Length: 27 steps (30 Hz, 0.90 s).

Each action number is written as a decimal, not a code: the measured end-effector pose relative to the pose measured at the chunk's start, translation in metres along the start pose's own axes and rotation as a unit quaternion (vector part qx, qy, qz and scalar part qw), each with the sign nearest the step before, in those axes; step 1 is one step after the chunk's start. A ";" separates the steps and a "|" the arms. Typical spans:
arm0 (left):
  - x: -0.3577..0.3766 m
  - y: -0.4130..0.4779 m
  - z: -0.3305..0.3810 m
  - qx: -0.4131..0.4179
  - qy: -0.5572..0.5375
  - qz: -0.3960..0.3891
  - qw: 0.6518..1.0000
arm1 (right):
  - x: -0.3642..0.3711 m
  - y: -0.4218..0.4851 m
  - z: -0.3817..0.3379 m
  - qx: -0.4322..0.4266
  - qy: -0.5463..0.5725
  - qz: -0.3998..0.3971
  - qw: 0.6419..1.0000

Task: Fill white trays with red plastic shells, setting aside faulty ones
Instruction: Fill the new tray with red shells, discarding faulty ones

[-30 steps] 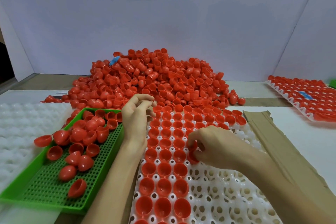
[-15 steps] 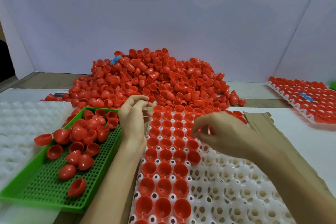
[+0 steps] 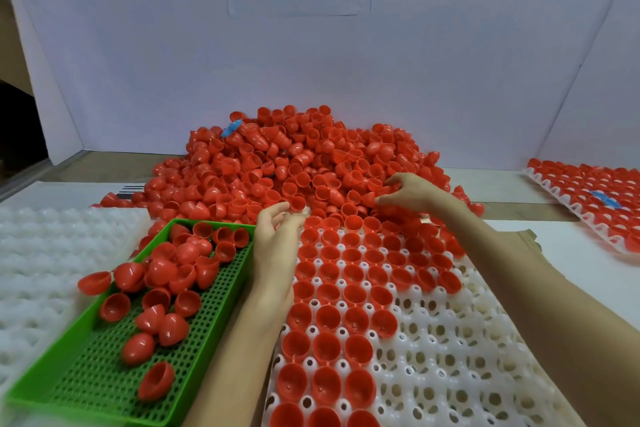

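While the right hand (image 3: 408, 192) spreads its fingers over the pile (image 3: 277, 163), picking is under way; next, pinch one shell (image 3: 349, 210); left hand (image 3: 275, 236) curled, hold unclear

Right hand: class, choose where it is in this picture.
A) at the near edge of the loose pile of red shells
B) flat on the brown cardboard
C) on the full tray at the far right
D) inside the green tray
A: the right hand is at the pile of red shells, fingers spread over them, beyond the white tray and well away from the green tray.
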State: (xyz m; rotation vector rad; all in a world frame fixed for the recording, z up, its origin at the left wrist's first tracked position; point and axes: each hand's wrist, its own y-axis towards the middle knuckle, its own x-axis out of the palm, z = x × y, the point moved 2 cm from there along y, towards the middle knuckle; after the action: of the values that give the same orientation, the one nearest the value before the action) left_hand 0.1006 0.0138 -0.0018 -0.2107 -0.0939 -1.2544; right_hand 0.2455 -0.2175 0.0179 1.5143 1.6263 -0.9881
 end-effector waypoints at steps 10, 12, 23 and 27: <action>-0.001 0.001 0.001 0.021 -0.024 0.008 0.999 | 0.009 0.015 -0.020 -0.049 0.102 0.149 0.982; -0.002 0.002 0.000 0.018 -0.025 0.007 0.999 | 0.008 0.014 -0.024 -0.064 0.118 0.193 0.972; -0.001 0.003 0.000 0.022 -0.045 0.010 0.999 | -0.008 0.011 -0.014 -0.032 0.137 0.308 0.941; -0.004 0.003 -0.001 0.026 -0.036 0.010 0.999 | -0.011 0.002 -0.014 -0.053 0.165 0.302 0.937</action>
State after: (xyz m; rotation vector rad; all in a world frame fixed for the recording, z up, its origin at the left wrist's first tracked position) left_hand 0.1025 0.0183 -0.0036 -0.2112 -0.1851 -1.2226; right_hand 0.2486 -0.2100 0.0337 2.0070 1.2565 -0.3153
